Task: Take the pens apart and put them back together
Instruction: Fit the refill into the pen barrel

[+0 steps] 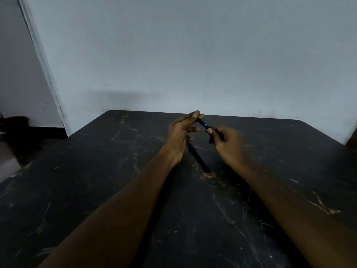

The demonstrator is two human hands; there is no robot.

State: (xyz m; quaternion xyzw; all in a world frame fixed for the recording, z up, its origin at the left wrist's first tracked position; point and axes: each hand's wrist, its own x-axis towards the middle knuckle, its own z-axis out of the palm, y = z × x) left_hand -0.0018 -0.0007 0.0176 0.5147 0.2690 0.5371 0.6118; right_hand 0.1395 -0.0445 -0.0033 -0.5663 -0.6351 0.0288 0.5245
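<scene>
Watching through the head camera, I see both hands held over the black table [96, 190], towards its far edge. The left hand [180, 136] pinches the far end of a dark pen [202, 123] between thumb and fingertips [196, 113], its other fingers loosely curled. The right hand [229, 147] grips the near end of the same pen, fingers curled round it. This hand is blurred, so I cannot make out the finer hold. The pen slants between the two hands and shows a small blue band near its middle. A second pen [199, 159], also dark, lies slanted below the left hand's lower fingers; whether they touch it I cannot tell. Behind the table stands a pale grey wall [193, 55].
</scene>
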